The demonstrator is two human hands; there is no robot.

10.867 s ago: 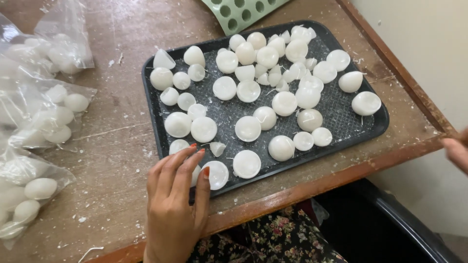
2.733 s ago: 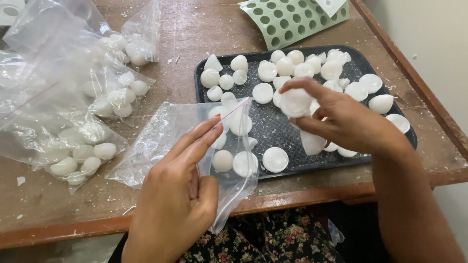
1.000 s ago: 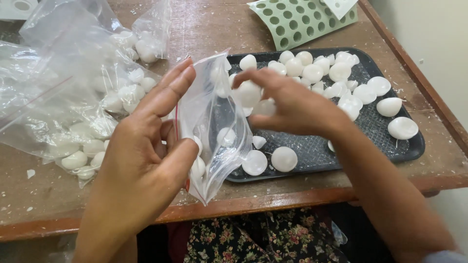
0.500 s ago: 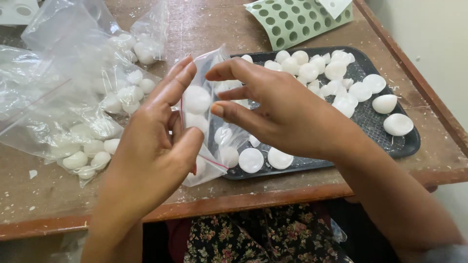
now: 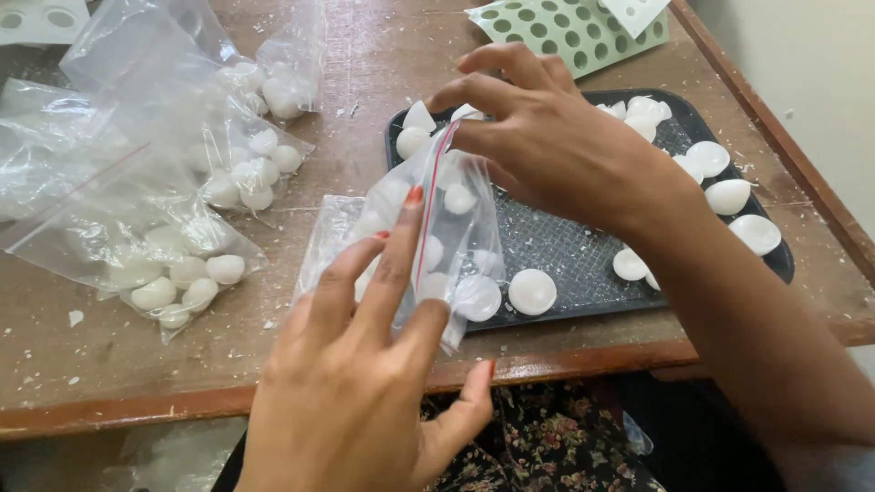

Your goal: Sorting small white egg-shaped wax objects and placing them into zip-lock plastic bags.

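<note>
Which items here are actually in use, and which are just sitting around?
In use:
- left hand holding the clear zip bag
- right hand at the bag's mouth
- white domed pieces
- black tray

Lying about:
- filled bags
- green mould sheet
- white mould
- wooden table

Filled bags (image 5: 173, 210) left of tray (image 5: 583, 264)

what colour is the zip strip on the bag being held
Red, running along the mouth of the clear plastic zip bag; the head view shows it best.
</note>
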